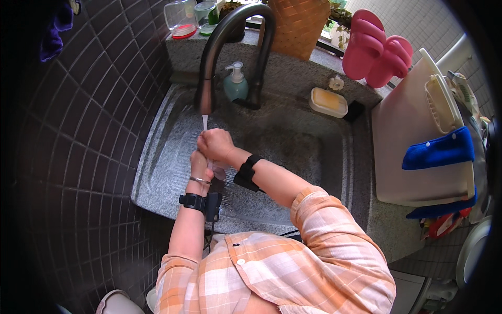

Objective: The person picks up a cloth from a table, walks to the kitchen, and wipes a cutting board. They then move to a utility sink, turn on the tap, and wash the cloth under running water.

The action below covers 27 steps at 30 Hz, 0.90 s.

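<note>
Both hands are together over the left part of a grey stone sink (251,210), under a thin stream of water (204,122) from the dark curved faucet (206,74). My right hand (215,144) is curled into a fist just below the spout. Against it, slightly nearer to me, is my left hand (200,164), its fingers partly hidden. A thin, translucent pale pinkish item (219,172) shows between the hands and hangs below the right one; its kind cannot be made out. Dark straps with small boxes circle both wrists.
Behind the faucet stands a teal soap pump bottle (236,87). A soap dish (328,103) with a yellow bar sits at the back right. Pink slippers (362,49) lean on the ledge. A white bin (415,149) with a blue cloth (441,151) borders the right side; a dark tiled wall (90,129), the left.
</note>
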Each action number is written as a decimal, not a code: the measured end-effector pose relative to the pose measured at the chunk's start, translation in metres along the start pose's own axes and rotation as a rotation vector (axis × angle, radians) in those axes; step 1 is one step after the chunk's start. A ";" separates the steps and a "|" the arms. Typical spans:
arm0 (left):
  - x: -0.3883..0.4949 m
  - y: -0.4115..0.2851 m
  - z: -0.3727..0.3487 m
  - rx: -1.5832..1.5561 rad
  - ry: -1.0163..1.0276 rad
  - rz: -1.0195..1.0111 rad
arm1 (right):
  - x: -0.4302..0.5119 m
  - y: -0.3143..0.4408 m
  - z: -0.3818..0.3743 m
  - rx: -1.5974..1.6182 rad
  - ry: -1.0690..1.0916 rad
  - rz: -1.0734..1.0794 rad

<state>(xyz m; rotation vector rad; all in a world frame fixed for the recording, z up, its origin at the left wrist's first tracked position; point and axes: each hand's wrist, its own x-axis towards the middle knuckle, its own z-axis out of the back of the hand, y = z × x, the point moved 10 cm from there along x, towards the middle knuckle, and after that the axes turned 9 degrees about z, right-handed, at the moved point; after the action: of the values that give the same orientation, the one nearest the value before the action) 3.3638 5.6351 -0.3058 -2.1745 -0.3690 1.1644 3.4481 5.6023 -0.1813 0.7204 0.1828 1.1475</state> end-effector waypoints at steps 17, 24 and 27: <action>-0.052 -0.062 -0.050 0.545 0.238 -0.693 | 0.008 -0.021 0.016 0.924 -0.093 -0.159; -0.025 -0.034 -0.014 -0.041 0.319 -0.083 | 0.014 -0.037 0.007 1.067 0.065 -0.097; -0.028 -0.041 -0.022 -0.107 0.449 0.001 | 0.005 -0.061 -0.012 0.765 0.137 -0.112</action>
<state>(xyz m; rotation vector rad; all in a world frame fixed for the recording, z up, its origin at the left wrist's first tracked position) 3.3680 5.6425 -0.2521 -2.4456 -0.2365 0.6376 3.4911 5.5984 -0.2258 1.2816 0.7962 1.0090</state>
